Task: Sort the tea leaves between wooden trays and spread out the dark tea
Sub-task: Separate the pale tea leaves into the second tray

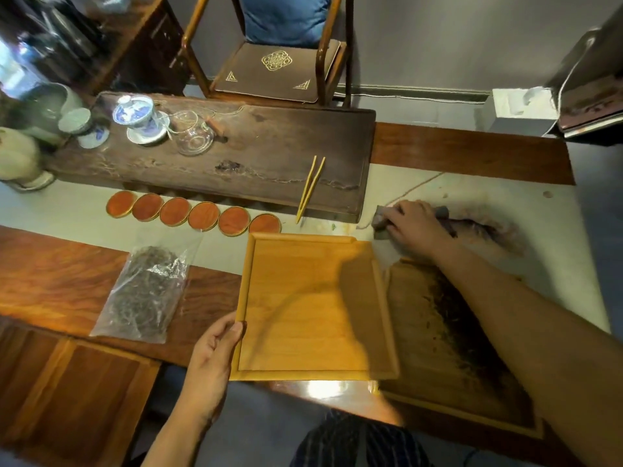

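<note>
The left hand (212, 352) grips the near-left rim of the light rectangular wooden tray (303, 308), thumb on top of the edge and fingers curled beneath. This tray shows a bare floor; no leaves are visible in it. It is blurred along its right side.

Just beside it, to the right, lies the darker rectangular wooden tray (421, 332). The dark loose tea (448, 315) sits in it as a band along the far-right side, partly hidden under the right forearm.

The right hand (413, 227) reaches past both trays and rests, fingers curled, on a dark grey object (382, 222) on the pale table runner (472, 190). Whether this is a cloth or a brush cannot be told.

Judged step: the sorting is between transfers; the light tray is being held or repositioned while the right hand fetches a tool. The dark tea is not yet spread. The next move probably calls for bringing the grey object to the darker tray and drawing the band of tea evenly across its floor.

A clear plastic bag of loose tea (148, 291) lies left of the light tray.

No brand, label or legible writing is visible.
</note>
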`<control>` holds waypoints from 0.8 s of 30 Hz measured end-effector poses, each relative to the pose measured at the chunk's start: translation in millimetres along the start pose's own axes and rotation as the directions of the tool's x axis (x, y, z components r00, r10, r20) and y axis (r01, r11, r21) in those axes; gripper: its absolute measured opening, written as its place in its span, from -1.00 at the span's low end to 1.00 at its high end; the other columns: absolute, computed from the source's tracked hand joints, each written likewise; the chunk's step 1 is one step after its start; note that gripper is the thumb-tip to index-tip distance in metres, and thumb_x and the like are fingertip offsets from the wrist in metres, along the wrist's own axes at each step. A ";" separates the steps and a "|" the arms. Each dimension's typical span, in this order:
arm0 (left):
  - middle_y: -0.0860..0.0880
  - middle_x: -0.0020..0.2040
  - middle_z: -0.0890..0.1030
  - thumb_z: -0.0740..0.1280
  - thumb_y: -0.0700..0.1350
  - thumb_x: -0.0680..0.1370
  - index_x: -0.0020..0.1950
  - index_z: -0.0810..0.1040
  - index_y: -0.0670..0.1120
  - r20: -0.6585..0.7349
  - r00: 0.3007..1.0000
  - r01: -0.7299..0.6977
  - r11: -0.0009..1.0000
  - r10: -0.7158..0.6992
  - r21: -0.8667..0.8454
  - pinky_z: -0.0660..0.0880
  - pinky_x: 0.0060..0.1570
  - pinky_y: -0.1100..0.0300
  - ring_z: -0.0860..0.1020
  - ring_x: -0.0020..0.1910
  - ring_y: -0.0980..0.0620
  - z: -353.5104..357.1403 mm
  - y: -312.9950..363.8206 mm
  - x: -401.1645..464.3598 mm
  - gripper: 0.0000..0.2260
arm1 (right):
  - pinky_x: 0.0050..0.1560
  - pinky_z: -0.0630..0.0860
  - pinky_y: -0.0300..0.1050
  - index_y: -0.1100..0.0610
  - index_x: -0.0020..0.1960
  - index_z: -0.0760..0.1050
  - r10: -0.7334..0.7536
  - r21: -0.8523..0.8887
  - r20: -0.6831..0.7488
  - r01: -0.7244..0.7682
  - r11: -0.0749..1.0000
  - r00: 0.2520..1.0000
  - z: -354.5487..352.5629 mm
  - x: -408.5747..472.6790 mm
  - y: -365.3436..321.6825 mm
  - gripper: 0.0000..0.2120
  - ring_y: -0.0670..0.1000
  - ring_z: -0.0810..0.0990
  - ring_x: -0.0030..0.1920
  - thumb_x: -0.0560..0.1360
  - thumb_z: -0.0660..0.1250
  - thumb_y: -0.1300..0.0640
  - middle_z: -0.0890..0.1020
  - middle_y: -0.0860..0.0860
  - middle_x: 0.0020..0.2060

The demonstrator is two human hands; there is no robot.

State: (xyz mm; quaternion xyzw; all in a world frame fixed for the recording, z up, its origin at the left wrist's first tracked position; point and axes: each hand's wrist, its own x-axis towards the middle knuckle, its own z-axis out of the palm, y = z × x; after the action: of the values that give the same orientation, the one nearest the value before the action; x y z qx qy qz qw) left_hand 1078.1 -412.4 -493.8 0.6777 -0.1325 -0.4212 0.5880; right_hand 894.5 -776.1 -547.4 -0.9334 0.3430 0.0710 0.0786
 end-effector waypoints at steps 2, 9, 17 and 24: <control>-0.08 0.06 0.70 0.29 -0.06 0.48 0.10 0.66 -0.02 0.014 1.000 0.009 1.000 -0.009 0.015 0.58 -0.13 0.28 0.67 0.00 0.02 -4.0 0.2 5.7 -0.75 | 0.34 0.26 0.11 0.02 0.35 0.35 0.046 0.133 0.030 -0.050 0.990 0.998 9.2 -5.8 3.3 -0.59 0.20 0.33 0.31 0.54 0.19 -0.07 0.39 0.18 0.32; -0.07 0.04 0.70 0.28 -0.10 0.49 0.15 0.61 -0.11 0.058 0.998 -0.003 1.000 0.002 0.024 0.56 -0.12 0.34 0.66 -0.01 0.08 -3.6 10.2 15.3 -0.73 | 0.44 0.09 0.15 -0.04 0.42 0.32 0.331 0.478 -0.088 -0.251 0.841 0.940 -10.5 -44.2 -13.7 -0.55 0.17 0.08 0.49 0.56 0.18 -0.13 0.21 0.11 0.49; -0.06 -0.02 0.72 0.27 -0.12 0.50 0.11 0.62 -0.11 0.104 0.993 -0.052 0.999 0.051 0.008 0.58 -0.15 0.33 0.67 -0.08 0.09 -2.2 50.3 2.3 -0.76 | -0.06 0.39 -0.22 -0.05 0.14 0.50 0.489 0.860 0.154 -0.360 0.361 0.859 -73.4 -158.1 -99.0 -0.71 -0.16 0.52 0.02 0.56 0.16 -0.17 0.58 -0.11 0.06; 0.08 -0.06 0.72 0.27 -0.11 0.51 0.12 0.59 -0.04 0.098 0.990 -0.100 0.995 0.097 0.024 0.56 -0.27 0.36 0.68 -0.14 0.15 -2.0 72.2 -20.5 -0.78 | -0.21 0.52 -0.30 -0.07 -0.02 0.48 0.460 0.905 0.065 -0.246 0.346 0.885 -102.4 -188.1 -138.2 -0.94 -0.22 0.57 -0.17 0.58 0.24 0.07 0.60 -0.15 -0.15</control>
State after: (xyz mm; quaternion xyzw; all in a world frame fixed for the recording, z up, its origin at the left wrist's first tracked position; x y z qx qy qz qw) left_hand 1089.9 -417.0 -419.7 0.6573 -0.2004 -0.4221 0.5913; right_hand 850.6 -573.9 -398.7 -0.6511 0.5271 -0.2012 0.5077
